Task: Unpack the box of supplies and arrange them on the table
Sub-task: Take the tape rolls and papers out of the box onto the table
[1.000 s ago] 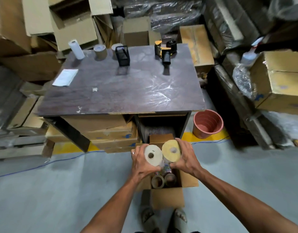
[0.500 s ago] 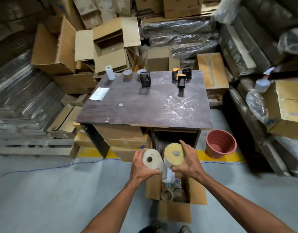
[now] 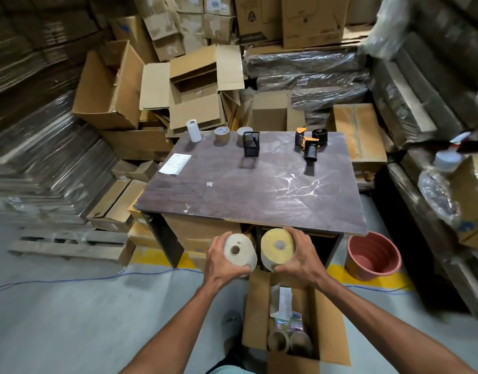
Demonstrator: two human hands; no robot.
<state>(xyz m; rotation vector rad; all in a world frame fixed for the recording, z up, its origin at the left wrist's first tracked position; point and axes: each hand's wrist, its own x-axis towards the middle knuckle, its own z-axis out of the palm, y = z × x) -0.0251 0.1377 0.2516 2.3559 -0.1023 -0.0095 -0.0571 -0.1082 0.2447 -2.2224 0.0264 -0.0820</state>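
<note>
Mid-transfer step: left hand [image 3: 223, 261] is gripping the white roll [image 3: 239, 251], right hand [image 3: 299, 259] is gripping the yellow roll [image 3: 277, 247]; each grip is wrapped round its roll, fingers curled on the sides. Both rolls are hanging in the air just short of the worktop [image 3: 259, 184] near edge, above the open box [image 3: 332, 330] on the floor. Box is still holding tape rolls [image 3: 289, 342] + packets. Next, imo: reaching fwd, setting rolls upright on a bare patch, clear of the tape dispenser [image 3: 310, 143].

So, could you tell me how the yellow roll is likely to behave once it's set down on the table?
The yellow roll is a thick cylinder, so on its side it would probably roll across the smooth table. Stood on its flat end, like the small white roll, it should stay put.
</note>
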